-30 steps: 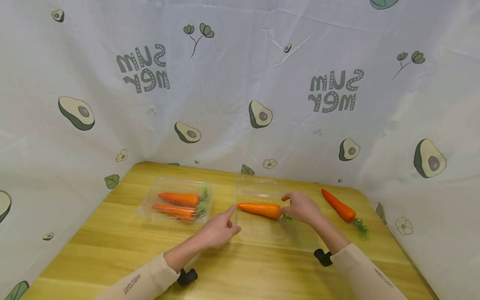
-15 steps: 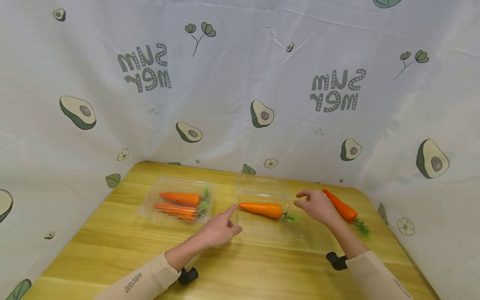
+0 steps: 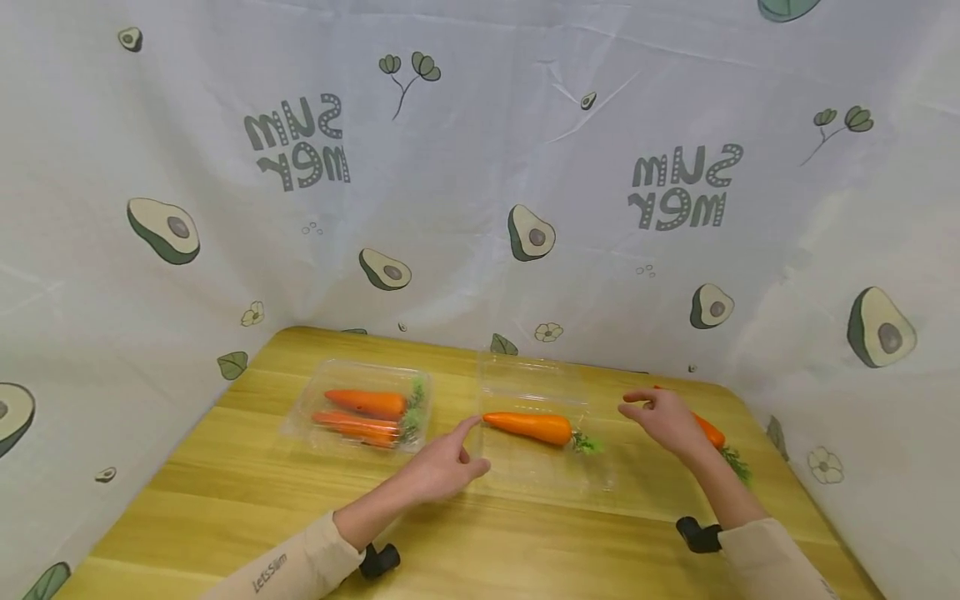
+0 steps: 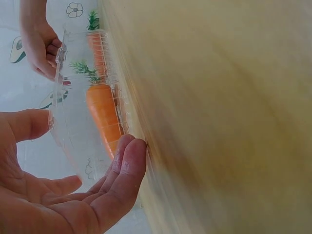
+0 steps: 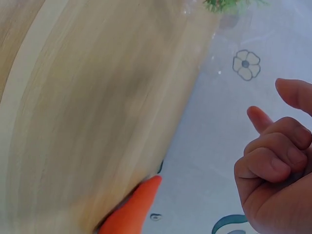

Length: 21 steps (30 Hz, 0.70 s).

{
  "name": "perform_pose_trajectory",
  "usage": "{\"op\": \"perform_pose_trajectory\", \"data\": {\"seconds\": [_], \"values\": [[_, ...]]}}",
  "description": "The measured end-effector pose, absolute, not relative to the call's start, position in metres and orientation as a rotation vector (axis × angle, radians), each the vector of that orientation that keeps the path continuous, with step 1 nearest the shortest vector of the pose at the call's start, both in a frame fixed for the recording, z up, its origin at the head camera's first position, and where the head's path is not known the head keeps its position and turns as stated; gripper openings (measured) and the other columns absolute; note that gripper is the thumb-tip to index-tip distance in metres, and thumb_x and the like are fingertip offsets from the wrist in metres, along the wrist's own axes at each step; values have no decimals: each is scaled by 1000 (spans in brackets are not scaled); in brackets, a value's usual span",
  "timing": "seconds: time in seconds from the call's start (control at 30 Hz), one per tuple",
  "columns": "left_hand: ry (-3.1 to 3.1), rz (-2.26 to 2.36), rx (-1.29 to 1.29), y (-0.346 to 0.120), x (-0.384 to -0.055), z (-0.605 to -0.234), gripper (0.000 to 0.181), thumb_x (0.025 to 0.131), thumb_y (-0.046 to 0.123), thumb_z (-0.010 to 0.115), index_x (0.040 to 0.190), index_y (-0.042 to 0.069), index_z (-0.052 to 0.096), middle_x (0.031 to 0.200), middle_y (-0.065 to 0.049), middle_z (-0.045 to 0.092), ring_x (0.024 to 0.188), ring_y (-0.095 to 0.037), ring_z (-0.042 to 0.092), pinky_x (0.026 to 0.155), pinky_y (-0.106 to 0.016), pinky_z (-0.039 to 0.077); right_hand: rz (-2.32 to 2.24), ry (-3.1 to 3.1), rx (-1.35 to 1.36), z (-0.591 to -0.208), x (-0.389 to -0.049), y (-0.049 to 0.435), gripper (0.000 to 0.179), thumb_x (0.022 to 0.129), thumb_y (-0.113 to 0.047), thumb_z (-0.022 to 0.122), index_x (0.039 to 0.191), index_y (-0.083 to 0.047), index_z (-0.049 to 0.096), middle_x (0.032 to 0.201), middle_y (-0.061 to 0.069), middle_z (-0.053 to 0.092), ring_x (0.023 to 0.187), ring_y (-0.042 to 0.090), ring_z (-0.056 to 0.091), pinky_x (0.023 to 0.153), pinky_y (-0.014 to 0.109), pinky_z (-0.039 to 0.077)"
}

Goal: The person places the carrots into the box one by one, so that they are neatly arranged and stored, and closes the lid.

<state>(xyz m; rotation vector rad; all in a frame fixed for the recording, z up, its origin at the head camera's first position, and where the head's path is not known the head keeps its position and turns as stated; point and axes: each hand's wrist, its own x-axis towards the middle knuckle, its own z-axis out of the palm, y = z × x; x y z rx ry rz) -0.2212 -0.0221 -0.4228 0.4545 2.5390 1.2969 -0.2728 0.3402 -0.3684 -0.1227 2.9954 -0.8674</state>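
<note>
My left hand (image 3: 442,462) is at the left end of a clear hinged plastic box (image 3: 540,477), its straight index fingertip right at the wall. The box's lid (image 3: 532,379) is folded back. Inside lies one orange carrot (image 3: 532,427) with green leaves, its tip towards my left hand. In the left wrist view the left fingers (image 4: 131,161) stand beside the box wall. My right hand (image 3: 667,421) hovers past the box's right end, holding nothing, thumb and index apart, other fingers loosely curled. Behind it, partly hidden, lies a redder carrot (image 3: 708,431) on the table.
To the left a second clear box (image 3: 300,417), its lid down, holds several carrots (image 3: 367,403). The wooden table (image 3: 480,550) ends at a white curtain (image 3: 450,183) printed with avocados. Each wrist carries a black camera mount (image 3: 378,561).
My right hand has let go of the carrot's leafy end and moved right, now covering part of the carrot on the table. My left hand stays at the box.
</note>
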Motion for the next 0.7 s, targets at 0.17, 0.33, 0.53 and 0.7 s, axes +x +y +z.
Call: {"op": "perform_pose_trajectory", "data": {"seconds": [0.17, 0.33, 0.53, 0.7], "values": [[2548, 1280, 465, -21, -220, -422, 76, 98, 36, 64, 161, 17, 25, 91, -1, 62, 69, -19, 57, 58, -36, 45, -889, 2969, -68, -367, -269, 354, 57, 103, -39, 56, 136, 7, 57, 140, 37, 47, 117, 50, 54, 86, 53, 52], [2562, 1275, 467, -22, -219, -422, 75, 99, 36, 63, 161, 17, 25, 91, -1, 62, 70, -18, 58, 60, -35, 46, -901, 2994, -14, -365, -266, 365, 59, 103, -39, 55, 137, 9, 55, 141, 40, 45, 123, 55, 49, 93, 60, 49], [2554, 1289, 478, -22, -218, -423, 75, 99, 35, 63, 161, 16, 25, 89, -1, 62, 68, -18, 57, 59, -35, 45, -916, 3012, 35, -366, -262, 379, 63, 103, -39, 57, 138, 12, 52, 141, 41, 45, 119, 54, 52, 91, 57, 50], [2547, 1293, 482, -22, -217, -424, 75, 99, 35, 63, 161, 16, 24, 87, -1, 62, 67, -18, 56, 58, -35, 44, -947, 2986, 105, -369, -259, 391, 67, 101, -43, 57, 141, 11, 49, 144, 41, 41, 118, 52, 51, 89, 52, 50]]}}
